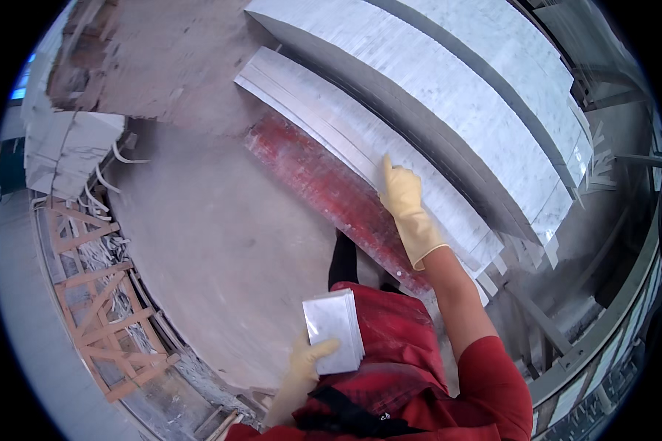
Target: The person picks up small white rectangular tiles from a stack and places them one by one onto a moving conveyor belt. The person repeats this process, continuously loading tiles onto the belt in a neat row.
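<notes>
My left hand (305,360), in a pale yellow rubber glove, holds a small stack of thin white rectangular tiles (332,323) against the front of my red clothing. The thumb lies over the tiles' face; the other fingers are hidden behind them. My right hand (403,189), gloved the same way, reaches forward to a long row of white marble-look pieces (309,106). Its index finger is stretched out over the row's near edge, and the other fingers are partly curled. I see nothing held in it. Below that row runs a worn red board (316,173).
Two more long rows of grey-white stone (434,81) stand beyond the first. A pale stone block (73,147) sits at the far left above wooden frames (114,316). Dusty floor (221,250) lies between. Metal rails (603,353) run along the right.
</notes>
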The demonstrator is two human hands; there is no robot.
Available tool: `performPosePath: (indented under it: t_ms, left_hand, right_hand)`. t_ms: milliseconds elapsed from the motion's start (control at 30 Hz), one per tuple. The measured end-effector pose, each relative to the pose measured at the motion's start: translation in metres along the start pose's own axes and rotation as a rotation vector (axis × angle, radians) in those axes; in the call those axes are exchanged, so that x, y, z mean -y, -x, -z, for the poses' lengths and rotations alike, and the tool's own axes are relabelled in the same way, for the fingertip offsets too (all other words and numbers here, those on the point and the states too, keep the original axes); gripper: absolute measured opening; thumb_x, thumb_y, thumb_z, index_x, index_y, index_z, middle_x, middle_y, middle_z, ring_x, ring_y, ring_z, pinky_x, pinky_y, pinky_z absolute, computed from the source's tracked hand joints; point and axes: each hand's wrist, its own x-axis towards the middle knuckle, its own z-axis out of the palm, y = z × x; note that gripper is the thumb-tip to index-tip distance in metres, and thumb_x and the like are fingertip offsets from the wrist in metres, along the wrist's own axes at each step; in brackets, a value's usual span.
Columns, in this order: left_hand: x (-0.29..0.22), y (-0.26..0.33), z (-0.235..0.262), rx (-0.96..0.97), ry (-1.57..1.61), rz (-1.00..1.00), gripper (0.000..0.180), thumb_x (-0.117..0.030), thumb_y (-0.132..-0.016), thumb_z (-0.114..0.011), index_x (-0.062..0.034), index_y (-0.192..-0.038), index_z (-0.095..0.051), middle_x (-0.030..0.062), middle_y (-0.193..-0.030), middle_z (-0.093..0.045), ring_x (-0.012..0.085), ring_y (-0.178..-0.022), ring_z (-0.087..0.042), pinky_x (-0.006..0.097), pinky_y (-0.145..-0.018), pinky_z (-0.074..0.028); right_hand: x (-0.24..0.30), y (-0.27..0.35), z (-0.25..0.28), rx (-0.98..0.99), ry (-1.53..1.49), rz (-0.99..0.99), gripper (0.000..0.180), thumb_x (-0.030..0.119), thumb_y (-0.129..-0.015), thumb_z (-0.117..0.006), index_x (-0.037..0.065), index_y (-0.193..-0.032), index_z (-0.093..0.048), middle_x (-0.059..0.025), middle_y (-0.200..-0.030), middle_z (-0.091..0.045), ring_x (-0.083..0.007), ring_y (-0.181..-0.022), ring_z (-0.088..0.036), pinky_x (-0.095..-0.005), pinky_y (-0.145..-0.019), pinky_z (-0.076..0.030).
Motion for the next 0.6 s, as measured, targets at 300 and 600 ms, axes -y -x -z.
performPosePath:
  t_ms: [300,600]
  left_hand:
    - [0.120,0.061,0.037,-0.043,0.058,-0.097,0.080,-0.004,-0.082,-0.080,0.0027,-0.155,-0.048,0.0192,-0.141,-0.067,0.0341,-0.126,-0.068,0.049,-0.108,-0.055]
    - [0.154,0.092,0.043,0.148,0.036,-0.133,0.079,-0.009,-0.086,-0.077,0.0024,-0.157,-0.046,0.0173,-0.144,-0.065,0.0316,-0.131,-0.066,0.048,-0.112,-0.052]
  right_hand:
    - [-0.062,0.014,-0.059,-0.276,-0.192,-0.010,0.038,0.012,-0.094,-0.065,0.012,-0.132,-0.069,-0.0186,-0.104,-0.077,-0.0344,-0.097,-0.077,-0.0493,-0.082,-0.059]
    - [-0.036,0.230,0.080,0.270,-1.043,-0.093,0.027,0.009,-0.096,-0.071,-0.001,-0.120,-0.075,-0.0073,-0.093,-0.075,-0.0155,-0.086,-0.071,-0.0325,-0.081,-0.056]
